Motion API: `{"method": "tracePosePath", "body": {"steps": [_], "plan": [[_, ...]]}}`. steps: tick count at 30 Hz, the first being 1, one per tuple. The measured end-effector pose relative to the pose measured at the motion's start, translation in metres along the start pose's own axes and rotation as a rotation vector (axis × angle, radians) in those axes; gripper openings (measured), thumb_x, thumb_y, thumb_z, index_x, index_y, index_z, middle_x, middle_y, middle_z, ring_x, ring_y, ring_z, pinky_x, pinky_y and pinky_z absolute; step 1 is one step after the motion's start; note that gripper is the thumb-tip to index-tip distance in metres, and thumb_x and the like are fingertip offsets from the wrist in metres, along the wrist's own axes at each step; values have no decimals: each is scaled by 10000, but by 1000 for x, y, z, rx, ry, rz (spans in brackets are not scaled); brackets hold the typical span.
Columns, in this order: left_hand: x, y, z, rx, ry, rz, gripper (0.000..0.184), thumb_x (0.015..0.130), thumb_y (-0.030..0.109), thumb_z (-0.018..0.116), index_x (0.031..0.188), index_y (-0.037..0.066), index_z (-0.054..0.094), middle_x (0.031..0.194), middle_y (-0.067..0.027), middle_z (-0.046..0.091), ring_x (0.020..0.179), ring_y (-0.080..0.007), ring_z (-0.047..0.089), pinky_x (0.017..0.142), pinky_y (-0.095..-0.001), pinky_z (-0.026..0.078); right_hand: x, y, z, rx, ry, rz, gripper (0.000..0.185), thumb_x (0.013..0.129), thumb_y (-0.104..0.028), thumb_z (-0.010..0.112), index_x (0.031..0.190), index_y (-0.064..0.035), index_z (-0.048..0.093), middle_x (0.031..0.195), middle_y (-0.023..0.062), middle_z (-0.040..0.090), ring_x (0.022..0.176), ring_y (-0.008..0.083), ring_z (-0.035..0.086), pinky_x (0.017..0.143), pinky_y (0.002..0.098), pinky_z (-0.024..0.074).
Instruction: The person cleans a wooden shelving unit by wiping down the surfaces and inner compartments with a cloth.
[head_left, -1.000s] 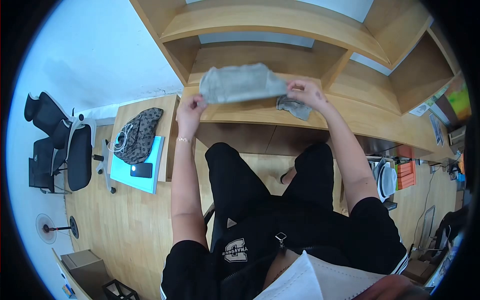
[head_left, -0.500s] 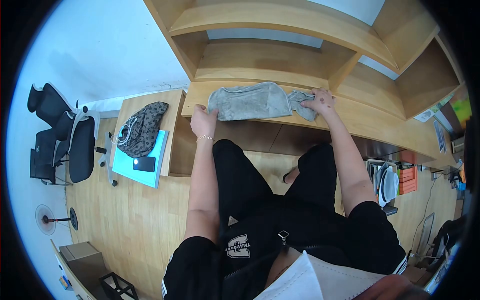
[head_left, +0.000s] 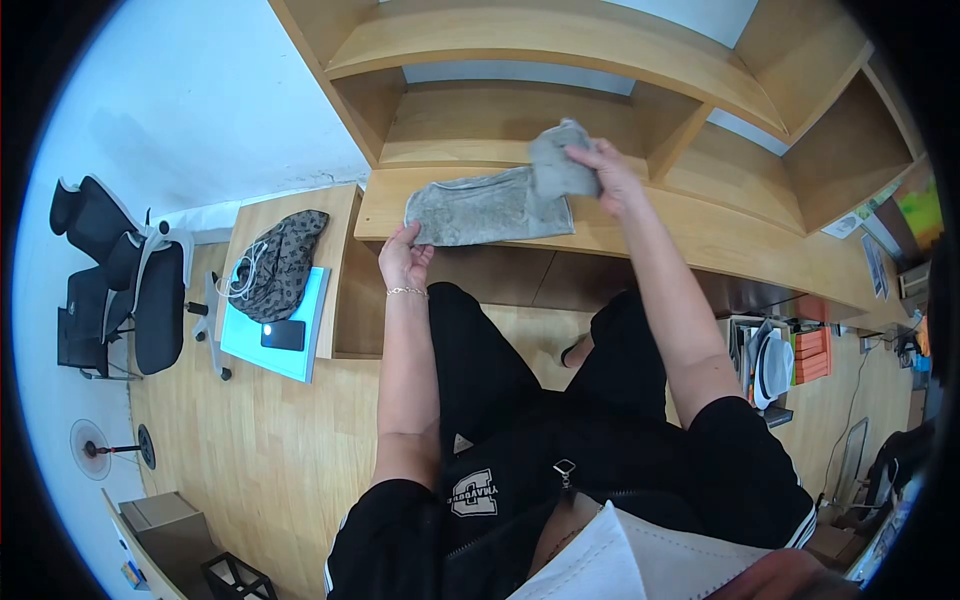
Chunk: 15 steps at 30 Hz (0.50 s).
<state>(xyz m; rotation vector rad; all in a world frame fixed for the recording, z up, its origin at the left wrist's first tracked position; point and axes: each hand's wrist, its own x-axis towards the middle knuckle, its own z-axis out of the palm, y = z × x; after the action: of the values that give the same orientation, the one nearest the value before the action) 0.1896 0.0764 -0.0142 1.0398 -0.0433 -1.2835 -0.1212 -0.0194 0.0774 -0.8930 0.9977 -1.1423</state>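
A grey cloth point(head_left: 470, 208) lies spread out along the front of the wooden desk point(head_left: 690, 215). My left hand point(head_left: 405, 260) pinches its near left corner, with the thumb on top and the fingers curled at the desk's edge. Raised above the cloth's right end, my right hand point(head_left: 612, 178) grips a bunched grey cloth piece point(head_left: 562, 165) between thumb and fingers. That piece overlaps the flat part; whether the two are joined, I cannot tell.
Wooden shelves point(head_left: 520, 108) rise behind the desk. On the left, a low cabinet point(head_left: 345, 250) carries a patterned dark cloth bag point(head_left: 285, 265), a white cable point(head_left: 240, 275), a phone point(head_left: 283, 335) and a light-blue folder point(head_left: 240, 345). A box of books and files point(head_left: 765, 365) stands at right.
My right hand has lifted the bunched piece off the desk and carried it left, over the flat cloth's right end. My left hand stays at the left corner, its fingers more curled.
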Motion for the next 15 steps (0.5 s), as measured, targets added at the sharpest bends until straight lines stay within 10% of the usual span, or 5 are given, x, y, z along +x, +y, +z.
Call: {"method": "tracePosePath", "body": {"steps": [6,15], "plan": [[-3,9,12,-122,-38,-97,288,838,44,650,1107,100,563,992,-32,620,816,-170,549,701,-312,422,17,84,4,-899,45,-78,597,723,-175,776,1240,-63,500,1142,151,608,1049,191,591,852,334,495],[-11,7,41,31,-207,125,429,812,-43,614,1208,99,529,1012,-26,628,813,-152,577,677,-299,407,0,50,15,-268,-190,-7,483,811,-1,635,1267,-86,502,1008,56,621,894,131,594,798,269,488]]}}
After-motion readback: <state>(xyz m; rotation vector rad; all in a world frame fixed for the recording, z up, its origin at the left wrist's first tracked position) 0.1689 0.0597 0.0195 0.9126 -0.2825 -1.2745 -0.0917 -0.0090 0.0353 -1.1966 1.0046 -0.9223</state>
